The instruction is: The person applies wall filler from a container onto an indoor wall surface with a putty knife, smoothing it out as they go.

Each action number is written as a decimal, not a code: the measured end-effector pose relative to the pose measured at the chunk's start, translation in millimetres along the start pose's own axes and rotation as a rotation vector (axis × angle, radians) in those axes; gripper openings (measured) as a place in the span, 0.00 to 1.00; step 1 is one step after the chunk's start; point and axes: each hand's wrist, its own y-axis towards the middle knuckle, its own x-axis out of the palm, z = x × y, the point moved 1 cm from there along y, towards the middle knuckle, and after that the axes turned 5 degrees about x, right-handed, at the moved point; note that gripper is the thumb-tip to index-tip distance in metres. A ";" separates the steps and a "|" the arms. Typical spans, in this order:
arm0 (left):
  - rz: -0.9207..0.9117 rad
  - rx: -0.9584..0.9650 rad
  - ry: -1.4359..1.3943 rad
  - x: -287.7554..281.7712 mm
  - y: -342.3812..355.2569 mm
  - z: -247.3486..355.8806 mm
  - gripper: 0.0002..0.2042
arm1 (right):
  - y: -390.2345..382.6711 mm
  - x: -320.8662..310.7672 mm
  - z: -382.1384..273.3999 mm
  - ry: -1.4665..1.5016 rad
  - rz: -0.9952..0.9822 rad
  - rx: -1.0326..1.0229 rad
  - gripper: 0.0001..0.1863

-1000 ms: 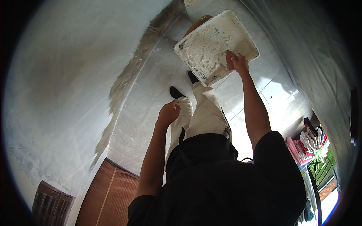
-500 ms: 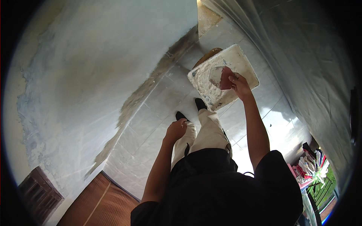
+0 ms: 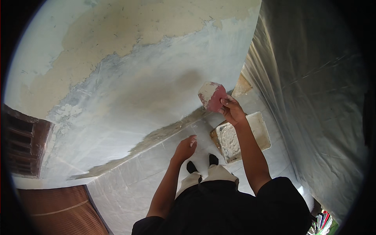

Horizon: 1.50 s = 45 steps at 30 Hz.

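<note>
My right hand [image 3: 233, 109] grips a flat red putty spreader [image 3: 215, 100] coated in whitish paste, raised in front of the patchy pale wall [image 3: 149, 70]. Below it and partly behind that forearm, a white rectangular tray [image 3: 258, 129] of thick paste rests on a round brown support [image 3: 215, 140]. My left hand [image 3: 186, 149] hangs lower, left of the tray, with curled fingers; whether the pale bit at its fingertips is an object or paste, I cannot tell.
Plastic sheeting [image 3: 309, 98] lines the right side. A slatted wooden vent [image 3: 23, 141] is set in the left wall, above a brown woven blind [image 3: 58, 211]. Tiled floor [image 3: 125, 203] runs along the wall's foot, around my feet. Coloured items show at the lower right.
My right hand has lifted the spreader out of the tray and up toward the wall. The view has tilted up, showing more wall, with tray and feet lower in it.
</note>
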 end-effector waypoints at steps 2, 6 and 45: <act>0.091 0.064 0.021 -20.0 5.7 0.4 0.18 | 16.3 42.3 -5.7 -0.023 -0.040 -0.020 0.07; 0.240 0.189 0.068 -63.4 16.2 29.0 0.19 | 37.6 105.1 -11.2 -0.074 -0.134 -0.114 0.05; 0.299 0.436 0.034 -229.3 4.8 37.0 0.11 | 91.5 309.0 44.6 -1.500 0.330 -1.867 0.11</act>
